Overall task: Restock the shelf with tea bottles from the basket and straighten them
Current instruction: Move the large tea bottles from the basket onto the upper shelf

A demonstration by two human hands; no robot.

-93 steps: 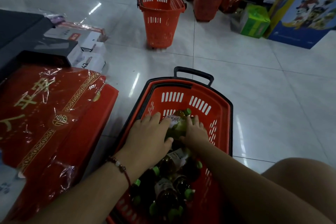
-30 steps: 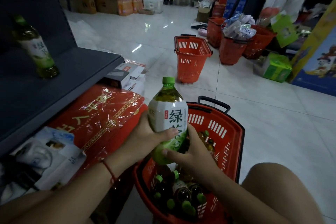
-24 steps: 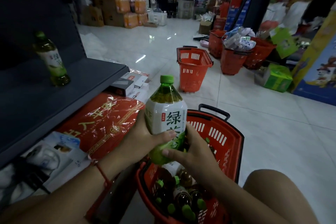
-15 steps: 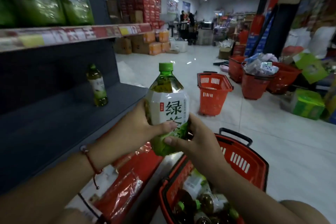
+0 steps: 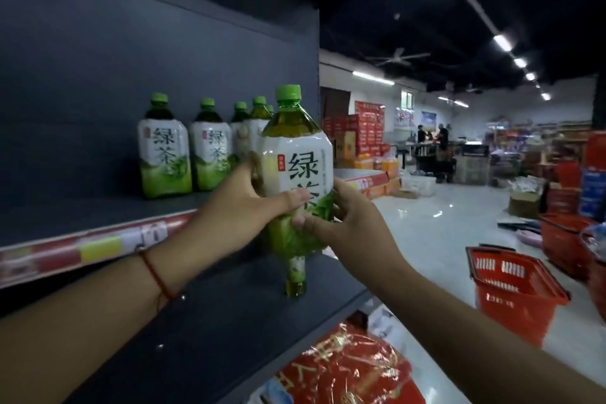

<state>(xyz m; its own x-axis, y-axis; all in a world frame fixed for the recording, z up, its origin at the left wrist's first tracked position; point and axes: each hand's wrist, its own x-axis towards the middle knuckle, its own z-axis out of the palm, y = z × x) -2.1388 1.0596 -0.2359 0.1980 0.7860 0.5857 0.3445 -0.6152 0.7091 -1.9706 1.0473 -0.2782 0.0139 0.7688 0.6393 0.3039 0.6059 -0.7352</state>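
At upper shelf point(image 5: 98, 216) edge, L hand point(image 5: 239, 207) & R hand point(image 5: 351, 226) both gripping tea bottle point(image 5: 296, 174) upright

Seven green-capped plastic tea bottles with white-and-green labels are counted in all. One point(image 5: 296, 170) is gripped at the centre of the frame by two bare hands, the left point(image 5: 242, 207) and the right point(image 5: 352, 233). Five are ranged in a group point(image 5: 203, 147) on the dark upper shelf point(image 5: 98, 213) at centre left, the rearmost shown only by its cap. One small bottle point(image 5: 296, 275) is seen below the held one. One red plastic shopping basket point(image 5: 511, 292) is fully seen at lower right; more red baskets are cut off at the right edge, uncounted. One red foil-wrapped gift box point(image 5: 347, 367) is counted at the bottom.
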